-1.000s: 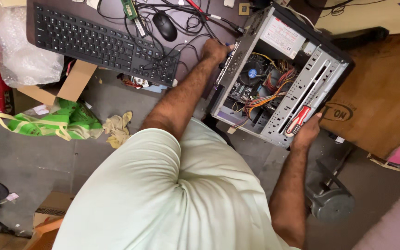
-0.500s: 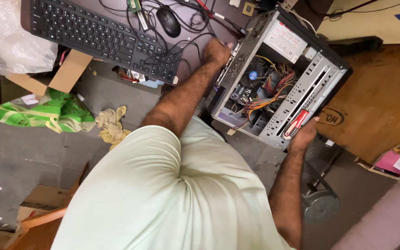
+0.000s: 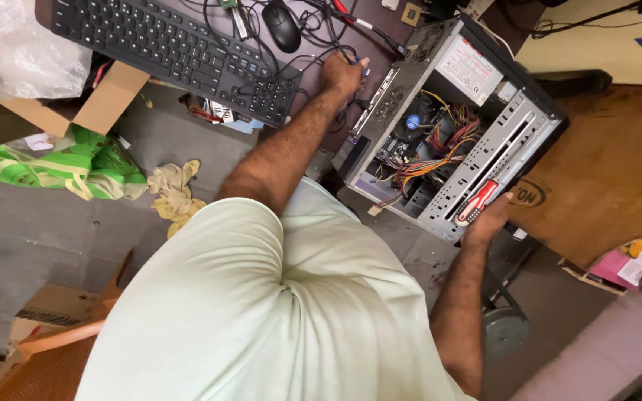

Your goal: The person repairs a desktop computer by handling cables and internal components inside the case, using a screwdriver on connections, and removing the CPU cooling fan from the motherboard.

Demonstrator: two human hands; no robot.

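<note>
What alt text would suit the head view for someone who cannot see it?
Seen from above, a person steadies an open computer case: the right hand presses a red-handled screwdriver against its front edge, the left hand reaches the cables behind it, beside a black keyboard.

1. We see a silver-grey case (image 3: 484, 160) with a black edge.
2. Inside it, the wires (image 3: 440, 145) are orange, yellow and red, beside a blue-centred fan (image 3: 412, 122).
3. The screwdriver (image 3: 477, 202) has a red handle with black and white parts.
4. The keyboard (image 3: 172, 52) and mouse (image 3: 281, 24) are black on a dark maroon surface (image 3: 369, 15).
5. The bag (image 3: 76, 167) is bright green with pale straps.
6. The rag (image 3: 174, 189) is dull yellow on the grey floor (image 3: 31, 238).
7. Our shirt (image 3: 261, 312) is pale mint, plain.
8. The box (image 3: 102, 100) is brown cardboard.
</note>
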